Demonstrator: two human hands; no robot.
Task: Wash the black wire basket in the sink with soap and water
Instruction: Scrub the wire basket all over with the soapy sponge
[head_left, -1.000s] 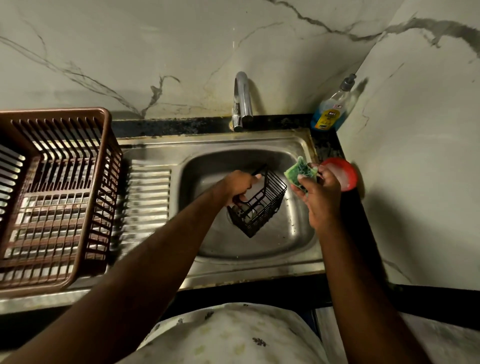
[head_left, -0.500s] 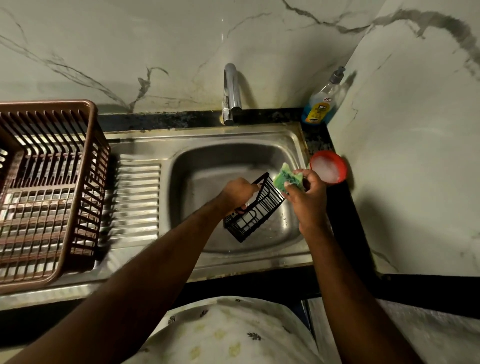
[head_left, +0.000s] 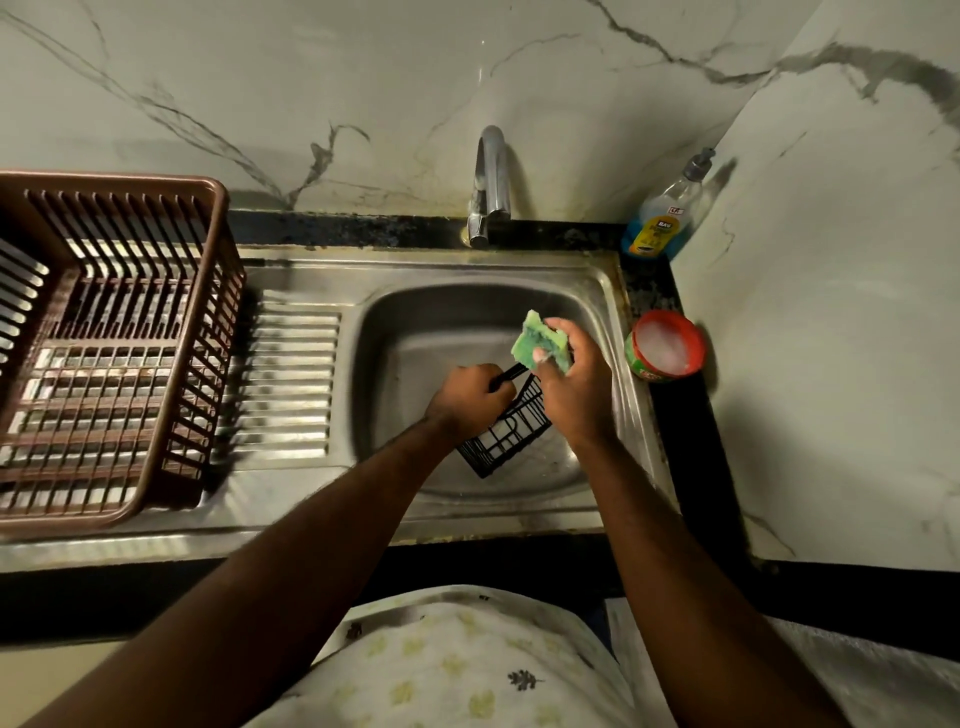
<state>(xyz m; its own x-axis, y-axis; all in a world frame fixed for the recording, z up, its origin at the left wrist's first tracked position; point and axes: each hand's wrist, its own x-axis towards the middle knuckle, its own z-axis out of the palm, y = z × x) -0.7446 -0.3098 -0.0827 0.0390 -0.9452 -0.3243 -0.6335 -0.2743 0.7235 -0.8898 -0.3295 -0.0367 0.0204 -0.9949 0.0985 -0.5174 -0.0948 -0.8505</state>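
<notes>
Left arm: bare, ran from the lower left corner diagonally up and to the right, nearly straight.
Left hand (head_left: 470, 400): back upward, fingers curled under, gripping the rim of the black wire basket (head_left: 511, 439).
Right arm: bare, ran from the lower right up and to the left.
Right hand (head_left: 579, 387): just beside the left hand, back toward the camera, fingers (head_left: 563, 330) and thumb pinching a green sponge (head_left: 535, 343), which stood above the knuckles.

My left grip (head_left: 470, 400) curls round the basket (head_left: 511, 439) rim, holding it tilted in the sink (head_left: 410, 338). My right grip (head_left: 579, 387) pinches a sponge (head_left: 535, 343) just beyond my left grip. Right of that grip, a soap tub (head_left: 667, 345) sits on the counter (head_left: 693, 467).
</notes>
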